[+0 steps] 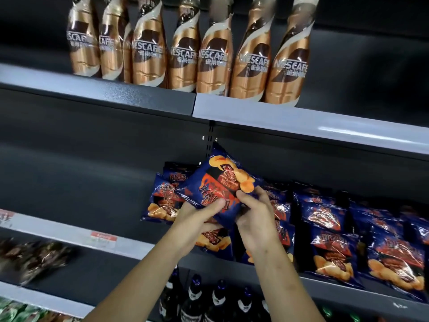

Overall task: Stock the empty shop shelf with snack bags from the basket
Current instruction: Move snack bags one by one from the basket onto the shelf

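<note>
A: You are holding a bag [218,182] up in front of the middle shelf [58,228], with both hands clamping on it. Your left hand [199,213] is gripping its lower edge, and the thumb is lying across the front.

B: Your right hand [255,219] is pinching the lower right corner, with the fingers curling behind the foil. You are holding the bag tilted, so its printed chips are sitting at the top.

A: The stocked bags [325,228] are showing their chips at the bottom. They are filling the shelf to your right, leaning back and pressing against one another.

B: A few more are standing just behind your left hand. Whether the bag you are holding is touching them, the picture is not telling.

A: A red price tag [103,235] is sitting on the shelf's grey front strip, left of your arms.

B: Coffee bottles [209,61] are standing in a row on the shelf above you. Dark bottles [209,298] are standing below, between your forearms, and blurred dark packets [34,254] are lying at the far left.
</note>
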Tool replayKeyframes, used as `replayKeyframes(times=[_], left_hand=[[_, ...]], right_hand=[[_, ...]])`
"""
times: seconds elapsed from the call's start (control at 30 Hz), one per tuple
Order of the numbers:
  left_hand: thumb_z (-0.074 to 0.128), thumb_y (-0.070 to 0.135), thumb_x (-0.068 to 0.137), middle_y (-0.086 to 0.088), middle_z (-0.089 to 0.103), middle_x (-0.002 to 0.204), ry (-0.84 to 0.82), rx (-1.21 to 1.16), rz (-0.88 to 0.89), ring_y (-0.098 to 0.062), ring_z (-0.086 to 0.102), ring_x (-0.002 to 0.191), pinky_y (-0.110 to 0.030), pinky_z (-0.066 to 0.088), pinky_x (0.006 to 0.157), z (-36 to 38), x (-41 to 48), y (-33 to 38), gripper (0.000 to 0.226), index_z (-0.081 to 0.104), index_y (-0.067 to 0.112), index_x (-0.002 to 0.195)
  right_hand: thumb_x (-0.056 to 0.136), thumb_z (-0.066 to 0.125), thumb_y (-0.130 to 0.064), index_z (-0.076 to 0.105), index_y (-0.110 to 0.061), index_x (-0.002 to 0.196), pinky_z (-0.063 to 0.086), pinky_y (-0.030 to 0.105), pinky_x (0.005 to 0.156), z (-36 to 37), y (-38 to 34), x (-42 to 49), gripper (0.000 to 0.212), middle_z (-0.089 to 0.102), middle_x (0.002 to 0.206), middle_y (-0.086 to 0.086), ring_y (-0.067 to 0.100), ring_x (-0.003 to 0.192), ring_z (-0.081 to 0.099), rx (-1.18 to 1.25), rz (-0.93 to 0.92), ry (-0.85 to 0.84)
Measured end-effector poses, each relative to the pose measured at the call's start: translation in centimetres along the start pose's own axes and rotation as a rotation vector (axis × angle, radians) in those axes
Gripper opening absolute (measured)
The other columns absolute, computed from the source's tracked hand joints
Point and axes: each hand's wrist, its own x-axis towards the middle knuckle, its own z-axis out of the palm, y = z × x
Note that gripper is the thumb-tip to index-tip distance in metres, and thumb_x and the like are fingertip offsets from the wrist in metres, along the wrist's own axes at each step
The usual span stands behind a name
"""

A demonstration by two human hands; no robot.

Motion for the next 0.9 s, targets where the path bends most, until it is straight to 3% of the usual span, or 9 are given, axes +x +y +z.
replayKeyframes(times=[0.1,0.17,0.27,0.4,0.47,0.63,0.73,0.83,0.9], left_hand=[[0.077,0.020,0.084,-0.008,0.073,0.118,0.076,0.040,-0.008,-0.028,0.071,0.107,-0.057,0.057,0.090,-0.6,0.5,0.1,0.052,0.057,0.017,0.132],[0.083,0.018,0.078,-0.003,0.076,0.112,0.105,0.096,-0.030,-0.027,0.071,0.106,-0.053,0.054,0.096,-1.3,1.2,0.4,0.052,0.060,0.019,0.125],[0.076,0.003,0.082,0.000,0.078,0.099,0.054,0.178,-0.051,-0.027,0.072,0.101,-0.035,0.053,0.089,-2.6,1.6,1.2,0.038,0.065,0.018,0.115],[0.080,0.012,0.078,-0.003,0.077,0.109,-0.028,0.230,-0.014,-0.022,0.072,0.102,-0.032,0.053,0.088,-4.1,1.7,3.3,0.042,0.067,0.018,0.118],[0.083,0.023,0.075,-0.005,0.076,0.108,0.034,0.113,0.043,-0.024,0.073,0.098,-0.036,0.054,0.086,-5.2,1.9,3.8,0.046,0.067,0.016,0.117],[0.086,0.030,0.072,-0.008,0.072,0.101,0.170,-0.064,0.084,-0.025,0.069,0.086,-0.035,0.059,0.069,-7.7,1.6,3.6,0.052,0.062,0.009,0.113],[0.073,0.010,0.084,-0.010,0.074,0.107,0.289,0.020,0.110,-0.029,0.073,0.094,-0.037,0.060,0.074,-9.5,1.5,3.6,0.034,0.065,0.010,0.117],[0.067,0.006,0.091,-0.011,0.074,0.109,0.368,0.093,0.123,-0.030,0.074,0.092,-0.040,0.059,0.076,-12.0,1.9,3.8,0.026,0.067,0.011,0.117],[0.064,0.005,0.094,-0.011,0.074,0.110,0.384,0.143,0.105,-0.030,0.074,0.094,-0.043,0.060,0.078,-13.2,2.1,3.6,0.024,0.067,0.012,0.117]], right_hand=[[0.088,0.069,-0.002,0.061,-0.014,0.109,0.055,0.037,0.078,0.1,-0.3,-0.5,0.026,0.075,0.099,0.006,0.023,0.090,0.070,-0.171,-0.057,0.031],[0.088,0.074,-0.012,0.060,-0.022,0.126,0.051,0.031,0.075,-0.1,-1.3,-0.3,0.042,0.070,0.115,0.004,0.016,0.093,0.068,-0.255,-0.136,0.089],[0.088,0.075,-0.021,0.059,-0.029,0.135,0.048,0.021,0.087,-0.1,-2.9,0.5,0.050,0.063,0.130,-0.006,0.004,0.112,0.061,-0.483,-0.260,0.025],[0.089,0.075,-0.021,0.071,-0.032,0.119,0.049,0.021,0.093,1.1,-3.5,1.1,0.033,0.073,0.114,-0.011,0.006,0.112,0.065,-0.718,-0.291,-0.106],[0.088,0.075,-0.013,0.075,-0.026,0.104,0.055,0.025,0.085,1.8,-3.0,1.5,0.021,0.074,0.106,-0.001,0.018,0.105,0.070,-0.628,-0.267,-0.066],[0.086,0.076,-0.007,0.072,-0.021,0.102,0.053,0.051,0.100,3.4,0.9,2.6,0.022,0.073,0.112,0.012,0.031,0.107,0.069,-0.556,-0.173,-0.013],[0.090,0.073,-0.019,0.075,-0.020,0.088,0.057,0.040,0.091,4.5,3.2,2.8,0.003,0.077,0.093,0.000,0.022,0.095,0.072,-0.791,-0.220,-0.099],[0.094,0.064,-0.046,0.071,-0.012,0.077,0.047,0.032,0.068,5.7,4.4,3.2,0.039,0.067,0.069,-0.001,0.013,0.069,0.062,-1.092,-0.269,-0.133],[0.094,0.063,-0.048,0.071,-0.011,0.090,0.042,0.031,0.066,6.5,5.4,3.5,0.038,0.065,0.072,0.003,0.014,0.070,0.059,-1.241,-0.272,-0.146]])
